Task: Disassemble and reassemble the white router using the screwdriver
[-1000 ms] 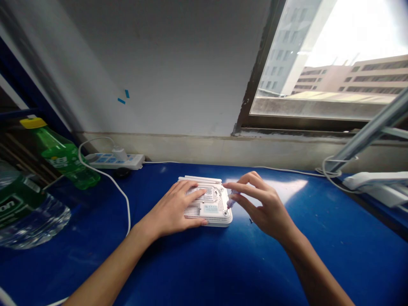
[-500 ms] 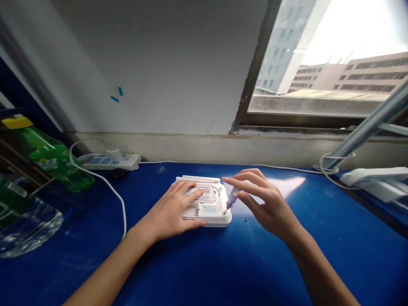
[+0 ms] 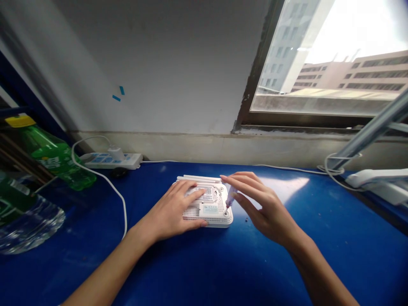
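Note:
A white Wi-Fi router (image 3: pixel 210 209) lies on the blue table with its vented, labelled underside up and its antennas folded along the back. Across its left part rests my left hand (image 3: pixel 174 208), fingers on top and thumb against the front edge, holding it. My right hand (image 3: pixel 258 197) is closed round the translucent purple handle of a small screwdriver (image 3: pixel 231 197). The screwdriver leans slightly, its tip at the round screw hole in the router's front right corner. Whether a screw sits in that hole I cannot tell. Small dark screws (image 3: pixel 246 220) lie on the table right of the router.
To the left stand a green bottle (image 3: pixel 52 155) with a yellow cap and a large clear bottle (image 3: pixel 30 225). A power strip (image 3: pixel 129 160) with a plugged-in charger and white cable (image 3: pixel 117 193) is by the wall. White equipment (image 3: pixel 376 180) lies at the right.
The screwdriver's tip has shifted slightly left, from beside the corner hole onto it, and the tool stands a little more upright. My left hand keeps its place on the router.

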